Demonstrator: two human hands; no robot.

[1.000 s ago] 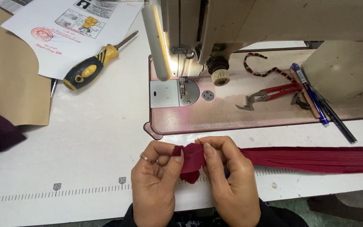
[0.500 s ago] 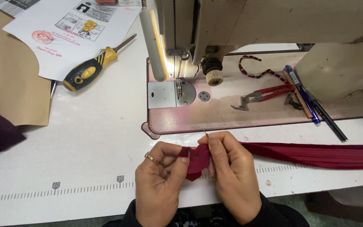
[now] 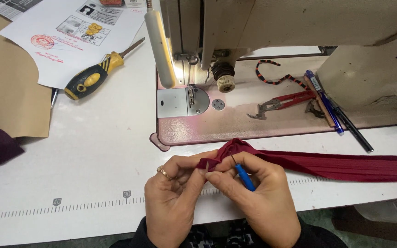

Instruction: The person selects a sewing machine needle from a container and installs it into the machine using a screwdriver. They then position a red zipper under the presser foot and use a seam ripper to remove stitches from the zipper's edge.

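Maroon fabric strip point(image 3: 327, 163) bunches between left hand point(image 3: 173, 202) fingertips; right hand point(image 3: 258, 197) pinches a blue-handled seam ripper point(image 3: 243, 177) against it.

Sewing machine point(image 3: 272, 41) blocks; table point(image 3: 102, 151) leftward free.

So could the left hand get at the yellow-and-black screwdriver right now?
Probably yes: bare white table lies between the left hand and the screwdriver, but its fingers pinch the maroon fabric, so it must let go first.

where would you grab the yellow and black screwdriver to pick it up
Likely by the thick yellow-and-black handle of the screwdriver, coming from above. It lies flat on the white table, thin shaft pointing up-right toward the sewing machine; the handle is the bulky, grippable end.
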